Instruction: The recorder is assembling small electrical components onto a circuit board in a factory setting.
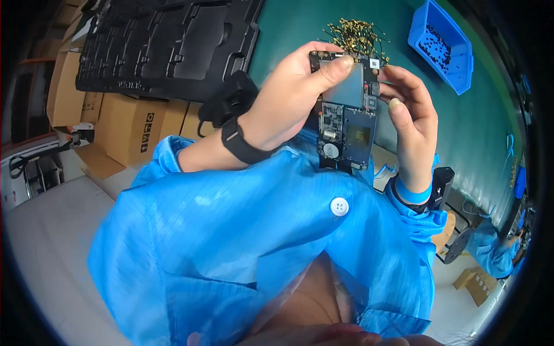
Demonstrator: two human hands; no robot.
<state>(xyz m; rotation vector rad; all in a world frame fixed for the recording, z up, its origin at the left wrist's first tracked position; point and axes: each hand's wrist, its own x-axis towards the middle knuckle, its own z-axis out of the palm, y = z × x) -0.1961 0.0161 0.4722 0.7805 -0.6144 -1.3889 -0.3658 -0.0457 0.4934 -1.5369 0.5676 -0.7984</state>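
A dark circuit board is held upright in my left hand. It carries a grey metal shield plate near its top, chips below, and a round silver coin cell at the lower end. My left thumb presses on the upper part of the board, while the other fingers go behind it. Beside the board's right edge is my right hand, fingers bent and thumb apart from them. Its fingertips come up to the edge; whether they touch it is unclear. Just beyond the board lies a bunch of thin black cables with gold ends.
A blue bin with small black parts stands on the green table mat at far right. Black moulded trays are at far left, above cardboard boxes. Another person's blue sleeve shows at the right.
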